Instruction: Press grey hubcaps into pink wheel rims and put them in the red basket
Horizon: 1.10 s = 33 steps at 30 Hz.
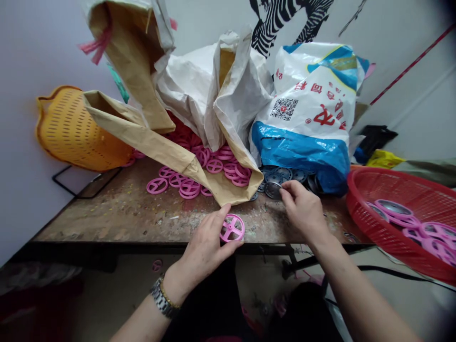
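Observation:
My left hand (206,242) is closed around one side of a pink spoked wheel (232,228) at the front edge of the worn wooden table (117,221). Between the thumb and fingers of my right hand (302,209) is the rim of a dark grey disc (273,190), near the mouth of the white and blue bag. More grey discs (283,174) lie under that bag. Several pink wheels (189,188) are heaped in and around the open paper-lined sack (245,194) in front of me.
At the right a red basket (359,194) holds pink wheels, some with grey discs in them. A yellow basket (78,128) lies tipped at the left, by a black wire frame (76,194). The white and blue bag (302,142) leans against the wall.

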{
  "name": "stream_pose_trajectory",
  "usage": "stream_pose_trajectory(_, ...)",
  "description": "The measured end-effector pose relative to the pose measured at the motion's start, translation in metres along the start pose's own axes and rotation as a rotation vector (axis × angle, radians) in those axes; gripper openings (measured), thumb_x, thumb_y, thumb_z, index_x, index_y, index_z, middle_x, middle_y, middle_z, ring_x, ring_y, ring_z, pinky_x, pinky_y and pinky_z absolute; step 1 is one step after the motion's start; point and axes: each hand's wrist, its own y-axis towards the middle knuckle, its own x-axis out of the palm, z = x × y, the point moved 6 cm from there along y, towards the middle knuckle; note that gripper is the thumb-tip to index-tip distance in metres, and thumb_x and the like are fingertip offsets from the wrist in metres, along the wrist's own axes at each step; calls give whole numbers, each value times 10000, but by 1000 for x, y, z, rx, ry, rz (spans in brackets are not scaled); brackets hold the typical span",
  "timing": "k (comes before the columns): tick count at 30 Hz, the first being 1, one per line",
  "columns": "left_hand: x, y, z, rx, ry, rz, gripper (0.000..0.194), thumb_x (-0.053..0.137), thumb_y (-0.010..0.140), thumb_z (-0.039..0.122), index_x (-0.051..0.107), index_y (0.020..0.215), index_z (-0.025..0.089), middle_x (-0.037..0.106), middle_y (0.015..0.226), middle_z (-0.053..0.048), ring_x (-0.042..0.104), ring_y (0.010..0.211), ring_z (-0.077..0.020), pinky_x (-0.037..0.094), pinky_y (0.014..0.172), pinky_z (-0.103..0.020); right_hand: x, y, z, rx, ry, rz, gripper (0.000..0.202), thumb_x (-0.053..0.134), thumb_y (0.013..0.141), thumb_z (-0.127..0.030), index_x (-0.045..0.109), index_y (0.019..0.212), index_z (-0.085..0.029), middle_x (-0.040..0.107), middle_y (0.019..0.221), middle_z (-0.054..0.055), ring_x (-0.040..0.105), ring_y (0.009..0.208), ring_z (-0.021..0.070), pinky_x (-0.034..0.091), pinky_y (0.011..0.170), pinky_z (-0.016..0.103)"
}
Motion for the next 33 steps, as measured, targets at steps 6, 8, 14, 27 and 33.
stream_pose_trajectory(6,5,2,7,50,-68,-7,783,728,862,304,320,1525,220,558,1406,-168,555,1266,-301,447,1080,-487,7,-44,-17,351,735,-297,372,673,774,-556,600,753,-191,599,655,-4,556,586,141,441,528,243)
stream_pose_trajectory(8,7,3,9,1,-181,-12,771,748,844,322,361,1503,216,546,1426,-167,539,1288,-306,416,1110,-496,8,-55,-22,398,816,-333,413,715,750,-580,601,743,-184,593,658,-8,545,581,128,432,526,231)
stream_pose_trajectory(14,24,2,12,-500,-1089,-69,545,696,872,468,535,1316,195,673,1144,-101,670,1031,-242,579,880,-391,11,-75,-23,499,1027,-310,445,766,729,-601,597,761,-191,631,657,1,606,609,151,480,581,248)
stream_pose_trajectory(27,44,-6,25,-546,-1273,-139,585,594,895,629,658,1208,140,700,1140,-131,691,1005,-267,610,794,-362,11,-99,-41,266,736,-264,271,605,917,-436,632,781,-203,630,712,3,604,675,167,470,644,268)
stream_pose_trajectory(33,39,-8,35,-455,-1064,-238,437,707,866,408,626,1236,190,673,1110,-85,692,922,-218,606,772,-329,8,-103,-41,190,601,-197,231,581,946,-383,634,802,-211,633,740,8,603,709,171,461,675,280)
